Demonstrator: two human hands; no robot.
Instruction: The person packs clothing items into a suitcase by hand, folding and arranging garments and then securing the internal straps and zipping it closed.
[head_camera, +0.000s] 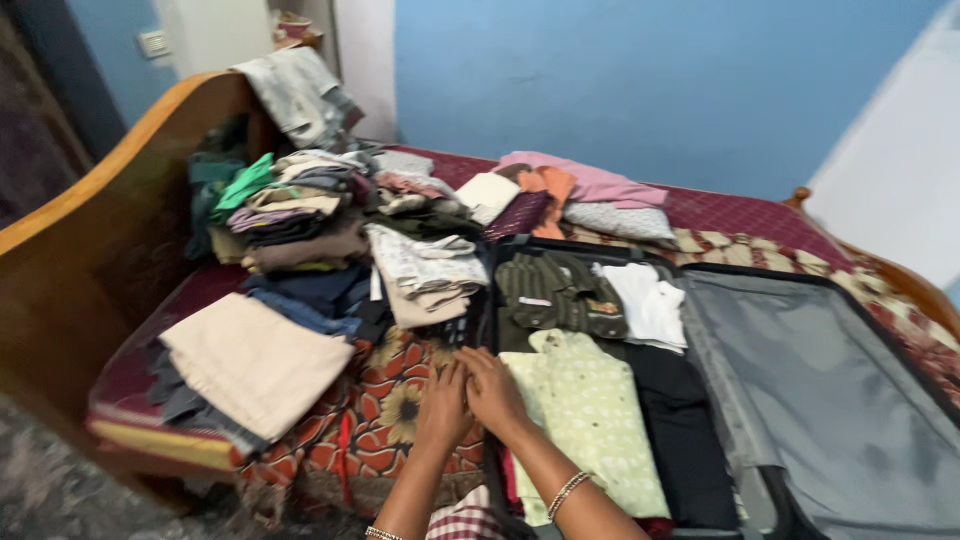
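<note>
here, from my hands outward:
left hand: my left hand (443, 405) lies flat on the flowered bedspread (385, 400), fingers together, its grip on nothing.
right hand: my right hand (493, 390) rests at the near left edge of the open suitcase (800, 400), touching the left hand, fingers loosely curled, nothing held.
nearest garment: a pale green dotted garment (590, 420) lies folded in the suitcase, just beside my right hand.
further in: a dark striped shirt (560, 290) and a white cloth (650, 300) sit behind it.
left of me: a folded beige cloth (255, 360) and piles of folded clothes (300, 210) on the bed.
</note>
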